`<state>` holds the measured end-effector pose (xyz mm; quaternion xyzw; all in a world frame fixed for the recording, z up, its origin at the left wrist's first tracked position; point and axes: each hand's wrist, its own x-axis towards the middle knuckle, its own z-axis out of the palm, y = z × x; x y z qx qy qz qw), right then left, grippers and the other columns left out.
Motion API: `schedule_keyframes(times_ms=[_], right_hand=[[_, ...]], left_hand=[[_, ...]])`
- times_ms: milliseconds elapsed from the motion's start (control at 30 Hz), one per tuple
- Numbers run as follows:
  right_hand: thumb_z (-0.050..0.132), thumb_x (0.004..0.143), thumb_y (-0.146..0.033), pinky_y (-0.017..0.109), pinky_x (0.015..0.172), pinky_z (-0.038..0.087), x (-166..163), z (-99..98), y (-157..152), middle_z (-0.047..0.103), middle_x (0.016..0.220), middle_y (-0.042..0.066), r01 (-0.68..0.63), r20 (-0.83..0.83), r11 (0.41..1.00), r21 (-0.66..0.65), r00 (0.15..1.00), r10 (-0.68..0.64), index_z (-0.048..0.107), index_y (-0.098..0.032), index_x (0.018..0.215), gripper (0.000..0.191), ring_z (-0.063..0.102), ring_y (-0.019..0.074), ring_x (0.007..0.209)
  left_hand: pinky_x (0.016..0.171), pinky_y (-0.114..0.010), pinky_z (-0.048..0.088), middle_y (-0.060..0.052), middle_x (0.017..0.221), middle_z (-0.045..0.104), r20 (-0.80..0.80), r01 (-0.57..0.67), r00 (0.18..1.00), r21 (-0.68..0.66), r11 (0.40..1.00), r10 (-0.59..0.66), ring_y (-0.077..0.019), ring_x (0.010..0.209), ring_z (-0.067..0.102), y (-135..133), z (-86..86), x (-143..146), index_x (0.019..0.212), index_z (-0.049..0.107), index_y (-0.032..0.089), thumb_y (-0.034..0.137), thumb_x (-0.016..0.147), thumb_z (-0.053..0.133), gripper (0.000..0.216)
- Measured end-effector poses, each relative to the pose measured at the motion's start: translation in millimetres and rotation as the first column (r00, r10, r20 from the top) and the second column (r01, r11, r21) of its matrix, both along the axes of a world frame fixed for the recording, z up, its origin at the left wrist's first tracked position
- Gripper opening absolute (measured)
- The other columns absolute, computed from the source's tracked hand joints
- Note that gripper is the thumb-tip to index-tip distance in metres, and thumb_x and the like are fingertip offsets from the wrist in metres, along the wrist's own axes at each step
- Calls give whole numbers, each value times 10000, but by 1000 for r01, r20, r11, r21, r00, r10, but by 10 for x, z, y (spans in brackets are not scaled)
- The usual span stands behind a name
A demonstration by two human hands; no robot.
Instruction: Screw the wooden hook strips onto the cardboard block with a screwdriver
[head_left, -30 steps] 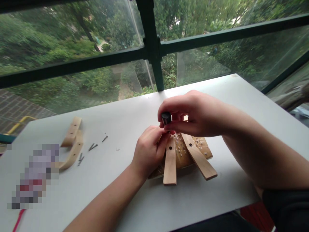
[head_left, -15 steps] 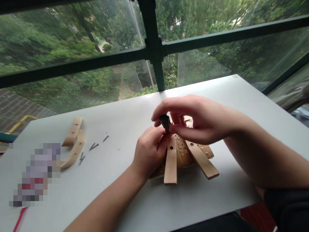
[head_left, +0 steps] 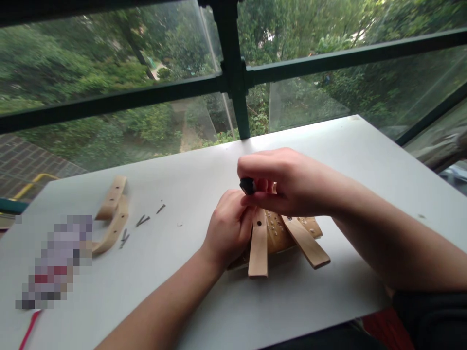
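Observation:
A screwdriver [head_left: 247, 185] with a black handle is held upright in my right hand [head_left: 282, 180], its fingers closed around the grip; the tip is hidden. My left hand [head_left: 228, 226] is closed just below it, pressing on the upper end of a pale wooden strip [head_left: 258, 250] with a dark hole in it. This strip lies across a curved brown wooden piece [head_left: 278, 238] dotted with small holes and pale bits. To the right, a second wooden strip [head_left: 308, 245] is joined to the same piece, with a screw head [head_left: 289, 218] showing.
On the left of the white table [head_left: 189, 291] lie two curved wooden pieces [head_left: 116, 223] with holes. Several loose screws [head_left: 143, 220] are scattered beside them. A blurred-out packet [head_left: 58, 257] and a pink strip [head_left: 31, 328] lie nearer. Green-framed windows [head_left: 233, 73] border the far edge.
My right hand's fingers have closed in around the screwdriver handle, and the hand has turned slightly. My left hand and the wooden pieces stay where they were.

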<state>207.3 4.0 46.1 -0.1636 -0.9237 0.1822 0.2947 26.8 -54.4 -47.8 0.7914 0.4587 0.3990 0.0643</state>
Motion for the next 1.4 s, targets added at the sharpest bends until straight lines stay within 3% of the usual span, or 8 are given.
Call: schedule_keyframes(times_ms=[333, 533, 700, 800, 900, 1167, 1400], right_hand=[[659, 823, -169, 203, 571, 352, 12, -30, -17, 544, 740, -38, 7, -31, 997, -71, 999, -9, 534, -171, 867, 133, 458, 73, 641], [588, 805, -44, 215, 696, 458, 114, 67, -16, 661, 1068, 38, -158, 23, 980, -124, 986, 162, 583, -142, 1174, 382, 565, 85, 763], [520, 832, -26, 221, 712, 455, 155, 121, -5, 700, 1005, 14, -92, 73, 993, -80, 993, 98, 617, -162, 1113, 328, 598, 97, 787], [572, 854, -98, 227, 660, 437, 166, 122, 21, 704, 914, 9, 24, 88, 999, -31, 996, -21, 632, -162, 1046, 210, 591, 99, 717], [605, 865, -152, 231, 640, 431, 178, 114, 36, 688, 841, 6, 80, 77, 997, -9, 994, -79, 631, -160, 994, 132, 591, 101, 682], [644, 857, -168, 233, 624, 421, 158, 96, 16, 621, 802, -13, 95, 81, 995, 13, 992, -96, 590, -182, 935, 96, 549, 99, 676], [656, 841, -140, 223, 589, 396, 87, 45, 10, 579, 767, -37, 93, 45, 995, -38, 995, -92, 533, -197, 892, 144, 498, 84, 641]], left_hand=[[771, -312, 527, -40, 879, 692, 23, 6, 1000, 0, 1000, -6, -192, 852, 643, 31, 1, 17, 928, 647, 194, 167, 940, 538, 113], [785, -313, 523, -48, 951, 701, 31, 41, 999, -35, 999, -39, -193, 891, 646, 12, 47, 26, 1030, 670, 204, 167, 953, 528, 165], [850, -327, 517, -52, 938, 694, 21, 35, 999, -80, 996, -33, -193, 916, 631, 18, 50, 11, 943, 670, 187, 189, 960, 514, 157], [889, -354, 516, -70, 1007, 689, 20, 73, 997, -135, 988, -71, -220, 981, 618, 13, 63, -8, 1016, 657, 178, 183, 883, 557, 167], [888, -375, 527, -93, 1085, 677, 18, 88, 996, -186, 979, -86, -244, 1004, 617, -3, 102, -16, 1093, 637, 165, 178, 765, 617, 329], [901, -351, 524, -61, 1028, 686, -76, 24, 996, -200, 980, -40, -218, 1021, 616, -23, 202, -32, 1028, 682, 189, 84, 840, 483, 293], [836, -334, 516, -38, 930, 678, -51, 23, 998, -175, 984, -33, -197, 885, 617, -20, 135, -43, 1019, 662, 181, 173, 845, 580, 192]])
